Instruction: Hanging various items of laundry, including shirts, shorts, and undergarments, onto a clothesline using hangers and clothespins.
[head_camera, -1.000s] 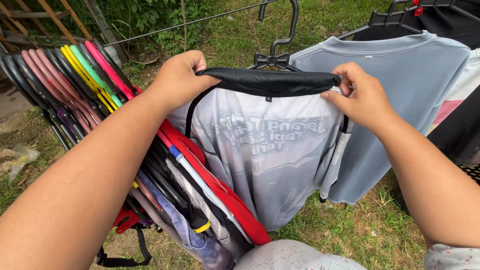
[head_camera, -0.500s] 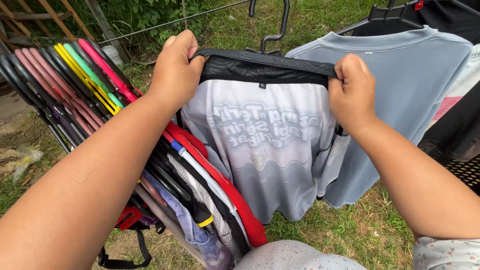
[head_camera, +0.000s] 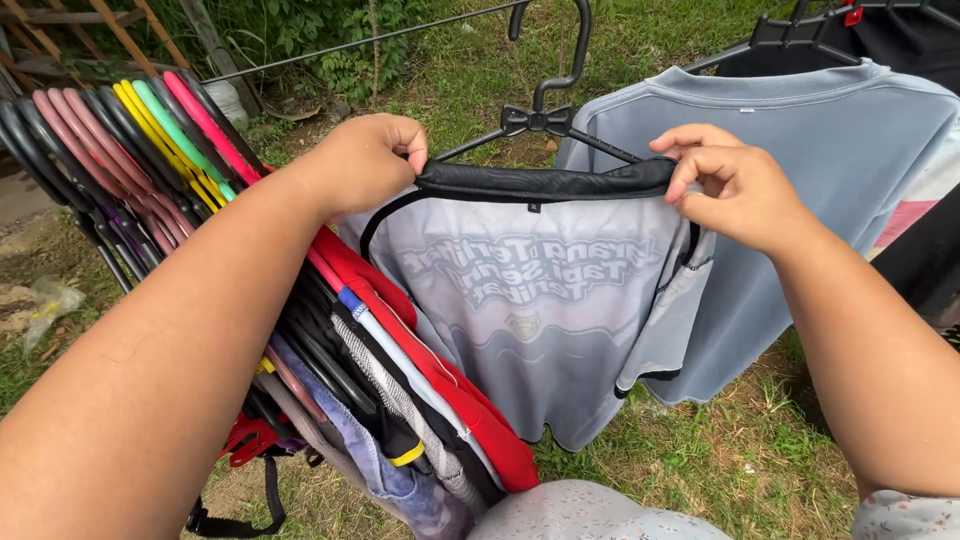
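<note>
A grey jersey with a black collar band and pale mirrored lettering hangs in front of me on a black plastic hanger. My left hand pinches the black band at the jersey's left shoulder. My right hand pinches the same band at the right shoulder. The hanger's hook rises to the wire line above; whether it rests on the wire is out of frame.
A pale blue long-sleeved shirt hangs right behind the jersey. At left, a packed row of clothes on coloured hangers lies over my left forearm. Dark garments hang far right. Grass lies below.
Both hands lifted the jersey's collar band up half a second ago, then lowered it again. The hanger's bow-shaped neck, hidden then, shows above the band again.
</note>
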